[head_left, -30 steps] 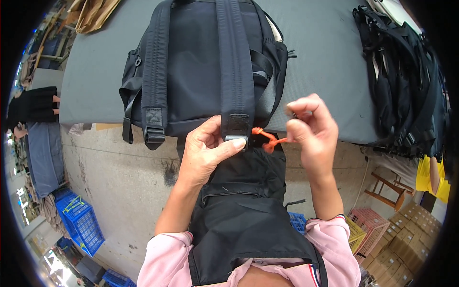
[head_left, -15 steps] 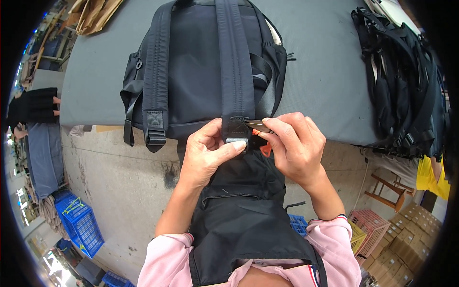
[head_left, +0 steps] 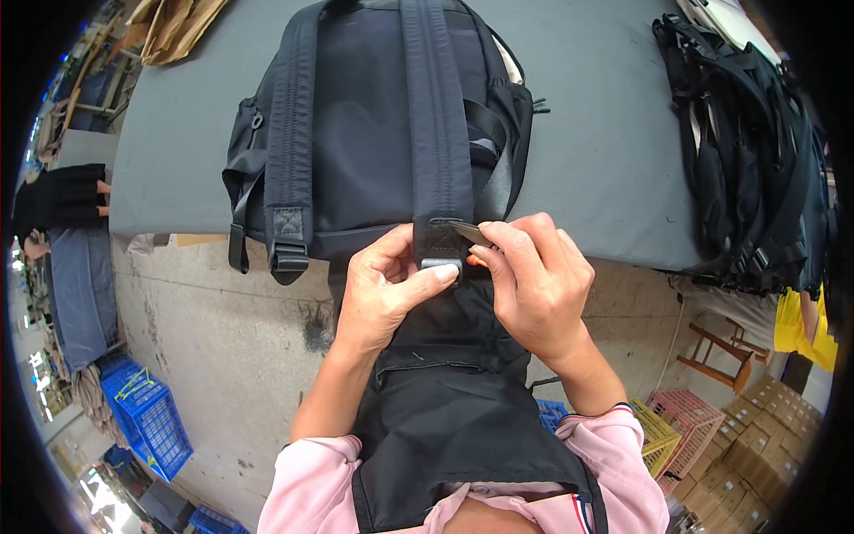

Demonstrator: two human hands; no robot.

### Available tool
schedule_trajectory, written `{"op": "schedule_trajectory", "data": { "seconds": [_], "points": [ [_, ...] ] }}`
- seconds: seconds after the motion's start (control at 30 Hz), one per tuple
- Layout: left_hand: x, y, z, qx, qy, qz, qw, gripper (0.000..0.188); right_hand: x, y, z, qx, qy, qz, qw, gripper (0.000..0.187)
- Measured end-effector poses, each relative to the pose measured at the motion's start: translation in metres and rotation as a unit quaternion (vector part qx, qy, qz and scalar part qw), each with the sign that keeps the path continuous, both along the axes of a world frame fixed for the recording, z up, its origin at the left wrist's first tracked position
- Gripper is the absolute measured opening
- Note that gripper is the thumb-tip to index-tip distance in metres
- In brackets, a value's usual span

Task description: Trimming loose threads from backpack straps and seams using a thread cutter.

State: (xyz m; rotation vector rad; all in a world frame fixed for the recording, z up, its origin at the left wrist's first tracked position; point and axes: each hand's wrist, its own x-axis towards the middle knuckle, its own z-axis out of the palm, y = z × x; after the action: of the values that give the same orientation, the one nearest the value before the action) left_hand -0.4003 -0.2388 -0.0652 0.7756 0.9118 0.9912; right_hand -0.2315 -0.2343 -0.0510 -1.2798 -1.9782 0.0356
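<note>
A black backpack (head_left: 365, 133) lies on the grey table with its shoulder straps facing up. My left hand (head_left: 382, 289) pinches the lower end of the right-hand shoulder strap (head_left: 439, 125), its thumb pressed on the buckle (head_left: 439, 263). In my right hand (head_left: 541, 285) are small thread snips (head_left: 470, 233) with metal blades and a bit of orange showing. Their tips touch or nearly touch the stitched patch just above the buckle. Most of the handle is hidden by my fingers. The other strap ends in a black buckle (head_left: 289, 256) at the table edge.
More black bags (head_left: 743, 151) are heaped on the table (head_left: 596, 133) at the right. Brown paper (head_left: 182, 27) lies at the far left. Beyond the table edge are a blue crate (head_left: 149, 418), a wooden stool (head_left: 716, 356), pink and yellow crates and stacked cartons (head_left: 756, 445).
My right hand has shifted slightly left and turned, bringing the snips' blades further over the stitched patch. My left hand keeps its pinch on the strap end.
</note>
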Motion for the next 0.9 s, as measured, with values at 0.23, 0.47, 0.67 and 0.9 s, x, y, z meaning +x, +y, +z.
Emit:
{"op": "schedule_trajectory", "data": {
  "seconds": [0.23, 0.47, 0.67, 0.9],
  "points": [
    [-0.001, 0.001, -0.001, -0.001, 0.002, 0.002, 1.000, 0.033, 0.009, -0.012, -0.007, -0.269, 0.474, 0.001, 0.838, 0.017],
    [0.000, -0.002, -0.004, 0.037, 0.049, -0.012, 0.998, 0.036, -0.008, -0.003, 0.005, -0.174, 0.303, 0.044, 0.936, 0.031],
    [0.002, -0.003, -0.007, 0.098, 0.140, -0.026, 0.985, 0.037, -0.011, 0.011, 0.001, -0.213, 0.209, 0.094, 0.950, 0.016],
    [0.001, -0.005, 0.004, 0.062, 0.158, -0.018, 0.985, 0.042, 0.044, -0.009, 0.008, -0.387, 0.314, 0.128, 0.858, 0.010]
  ]
}}
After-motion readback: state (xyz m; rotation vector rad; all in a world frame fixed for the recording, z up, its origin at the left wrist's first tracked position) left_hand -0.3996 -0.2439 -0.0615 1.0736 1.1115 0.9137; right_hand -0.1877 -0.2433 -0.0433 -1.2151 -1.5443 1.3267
